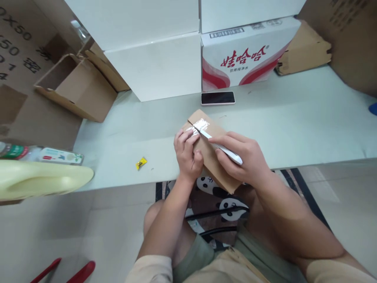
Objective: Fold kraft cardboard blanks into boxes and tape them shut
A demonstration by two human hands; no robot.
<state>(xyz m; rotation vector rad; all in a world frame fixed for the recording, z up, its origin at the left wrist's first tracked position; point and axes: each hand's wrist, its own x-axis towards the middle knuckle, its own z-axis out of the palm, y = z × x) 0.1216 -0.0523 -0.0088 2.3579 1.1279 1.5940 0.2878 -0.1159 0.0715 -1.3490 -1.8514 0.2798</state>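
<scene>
A small brown cardboard box lies at an angle over the table's front edge, its near end jutting toward my lap. Clear tape shines across the seam near its far end. My left hand grips the box's left side with the fingers curled over the top. In my right hand is a white utility knife, held like a pen. The knife's tip meets the seam by the tape, close to my left fingertips.
A phone lies behind the box, before a white carton with red print. A yellow wrapped candy is at left. An open cardboard box stands back left. A pale yellow curved object juts in from the left.
</scene>
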